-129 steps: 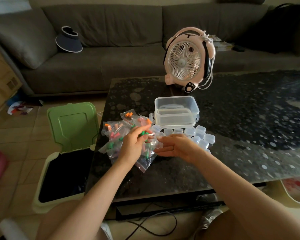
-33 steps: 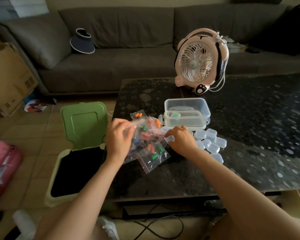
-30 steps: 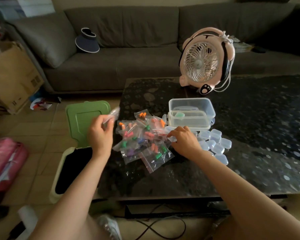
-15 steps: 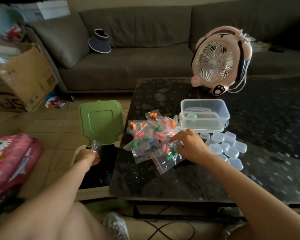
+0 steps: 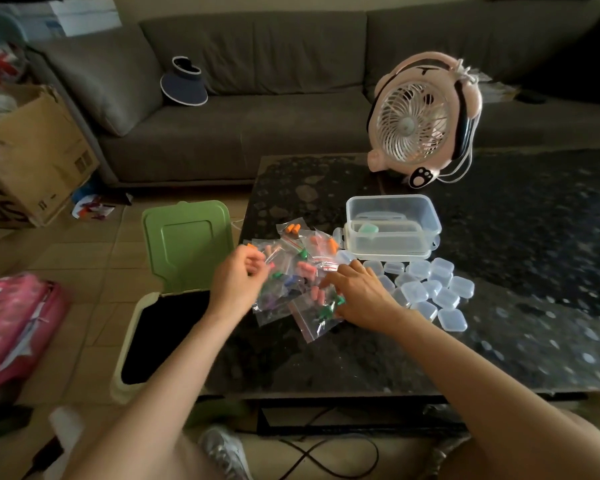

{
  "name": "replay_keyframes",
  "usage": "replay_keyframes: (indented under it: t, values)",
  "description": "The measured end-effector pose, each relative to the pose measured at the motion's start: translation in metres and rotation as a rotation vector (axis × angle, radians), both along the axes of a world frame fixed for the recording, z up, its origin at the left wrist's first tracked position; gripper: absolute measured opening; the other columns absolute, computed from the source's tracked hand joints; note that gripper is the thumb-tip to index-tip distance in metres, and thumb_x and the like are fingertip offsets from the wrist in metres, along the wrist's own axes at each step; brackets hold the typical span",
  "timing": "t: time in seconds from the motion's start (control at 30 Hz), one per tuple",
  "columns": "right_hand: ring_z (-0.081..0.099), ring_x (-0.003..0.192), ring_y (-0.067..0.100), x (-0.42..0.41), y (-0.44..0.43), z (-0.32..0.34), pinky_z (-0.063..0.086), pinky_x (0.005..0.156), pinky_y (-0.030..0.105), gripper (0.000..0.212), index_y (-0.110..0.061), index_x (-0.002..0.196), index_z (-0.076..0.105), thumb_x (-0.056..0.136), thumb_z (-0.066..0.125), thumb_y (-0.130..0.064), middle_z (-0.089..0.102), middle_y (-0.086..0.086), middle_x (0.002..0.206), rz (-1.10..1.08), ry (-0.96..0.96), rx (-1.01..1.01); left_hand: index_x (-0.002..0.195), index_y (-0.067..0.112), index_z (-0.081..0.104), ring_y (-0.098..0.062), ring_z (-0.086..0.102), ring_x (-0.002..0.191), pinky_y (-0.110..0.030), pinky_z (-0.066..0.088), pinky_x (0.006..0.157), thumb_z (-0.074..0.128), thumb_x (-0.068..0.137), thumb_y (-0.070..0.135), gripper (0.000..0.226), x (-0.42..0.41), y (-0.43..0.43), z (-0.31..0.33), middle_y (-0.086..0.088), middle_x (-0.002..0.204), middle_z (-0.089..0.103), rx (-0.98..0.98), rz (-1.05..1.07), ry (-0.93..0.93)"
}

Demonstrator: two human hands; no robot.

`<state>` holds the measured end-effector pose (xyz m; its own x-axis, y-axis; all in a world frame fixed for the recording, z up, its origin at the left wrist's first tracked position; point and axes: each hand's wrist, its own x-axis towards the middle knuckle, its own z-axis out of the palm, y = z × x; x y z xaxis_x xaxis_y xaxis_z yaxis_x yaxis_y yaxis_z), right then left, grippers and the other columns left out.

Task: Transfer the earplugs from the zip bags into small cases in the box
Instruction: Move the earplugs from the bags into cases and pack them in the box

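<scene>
Now, left hand (image 5: 239,280): fingers curled at zip bags (image 5: 305,270), grip unclear through blur.
Right hand (image 5: 359,296): fingers spread flat on the zip bags.
Small cases (image 5: 417,289): beside clear box (image 5: 395,241).

Bare arms, grey sneaker
Uncovered left hand (image 5: 238,284) and right hand (image 5: 361,296); a silver-grey sneaker (image 5: 224,452) shows at six o'clock.

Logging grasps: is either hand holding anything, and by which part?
Cannot be told for the left hand: blurred, fingers curled at the left edge of the zip bags. The right hand only rests on them.
</scene>
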<state>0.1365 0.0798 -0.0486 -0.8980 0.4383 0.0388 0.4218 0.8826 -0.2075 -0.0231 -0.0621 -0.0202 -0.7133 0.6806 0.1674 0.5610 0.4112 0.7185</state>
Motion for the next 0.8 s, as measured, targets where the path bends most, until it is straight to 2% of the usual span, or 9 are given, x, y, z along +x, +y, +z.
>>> replay_keyframes:
  t: [0.07,0.13,0.27,0.37,0.5,0.57,0.67,0.73,0.8]
  values:
    - [0.039,0.114,0.019,0.002,0.000,0.000,0.033,0.092,0.031,0.032,-0.029,0.117,0.060,0.086,0.064,-0.033,0.052,-0.002,0.122,-0.006,0.037,0.002,0.097,0.012,0.058,-0.006,0.056,0.077,-0.010,0.041,0.062,0.066,0.086,0.019,0.016,0.027,0.000,-0.001,0.005,0.087,0.060,-0.014,-0.102,-0.035]
    - [0.041,0.110,0.018,0.006,0.000,0.000,0.036,0.091,0.031,0.020,-0.027,0.105,0.066,0.085,0.064,-0.031,0.053,-0.003,0.114,0.004,0.049,-0.019,0.100,0.012,0.055,-0.008,0.057,0.080,-0.011,0.045,0.066,0.070,0.082,0.027,0.027,0.043,-0.001,-0.008,0.005,0.090,0.058,-0.077,-0.162,-0.070]
    - [0.046,0.103,0.017,0.016,0.007,0.002,0.043,0.088,0.034,0.007,-0.023,0.089,0.068,0.083,0.065,-0.022,0.062,-0.003,0.105,-0.046,0.142,-0.143,0.113,0.013,0.049,-0.013,0.057,0.094,-0.026,0.050,0.080,0.072,0.074,0.047,0.057,0.050,0.002,-0.016,0.003,0.104,0.055,-0.268,-0.142,-0.048]
    - [0.051,0.097,0.017,0.021,0.011,0.009,0.050,0.084,0.036,0.006,-0.023,0.083,0.064,0.081,0.069,-0.020,0.063,0.000,0.100,-0.115,0.197,-0.300,0.106,0.014,0.055,-0.013,0.058,0.091,-0.023,0.046,0.079,0.070,0.080,0.040,0.040,0.054,0.007,-0.014,0.006,0.093,0.058,-0.240,-0.195,-0.226]
    - [0.056,0.080,0.015,0.023,0.007,0.018,0.050,0.074,0.029,0.014,-0.022,0.082,0.058,0.080,0.070,-0.017,0.058,-0.009,0.084,-0.160,0.218,-0.435,0.093,0.014,0.064,-0.015,0.061,0.092,-0.016,0.044,0.074,0.065,0.087,0.019,0.008,0.063,0.013,-0.008,0.002,0.089,0.065,0.000,-0.172,-0.452]
    - [0.058,0.081,0.017,0.023,0.004,0.020,0.053,0.078,0.034,0.022,-0.019,0.089,0.054,0.079,0.073,-0.016,0.058,-0.008,0.082,-0.136,0.191,-0.498,0.090,0.012,0.067,-0.016,0.063,0.090,-0.017,0.046,0.075,0.062,0.088,0.016,0.006,0.062,0.014,-0.005,-0.003,0.089,0.069,0.093,-0.133,-0.521]
    - [0.062,0.082,0.020,0.026,0.000,0.027,0.051,0.079,0.034,0.048,-0.015,0.113,0.049,0.075,0.078,-0.019,0.065,0.004,0.087,-0.113,0.218,-0.754,0.093,0.016,0.069,-0.010,0.066,0.087,-0.021,0.046,0.078,0.059,0.091,0.018,0.011,0.061,0.015,-0.001,-0.001,0.089,0.072,0.119,-0.165,-0.533]
    - [0.061,0.076,0.015,0.029,0.000,0.032,0.048,0.073,0.029,0.037,-0.017,0.112,0.057,0.080,0.074,-0.020,0.067,0.005,0.083,-0.105,0.338,-0.834,0.094,0.016,0.069,-0.004,0.063,0.081,-0.014,0.043,0.071,0.060,0.090,0.019,0.011,0.061,0.017,0.002,0.002,0.085,0.070,0.075,-0.207,-0.472]
    - [0.061,0.069,0.009,0.032,0.000,0.037,0.048,0.066,0.023,0.013,-0.011,0.096,0.067,0.084,0.069,-0.015,0.069,0.007,0.078,-0.131,0.477,-0.881,0.095,0.015,0.070,-0.003,0.062,0.081,-0.009,0.039,0.064,0.061,0.090,0.019,0.012,0.062,0.018,0.004,0.002,0.085,0.070,0.066,-0.223,-0.454]
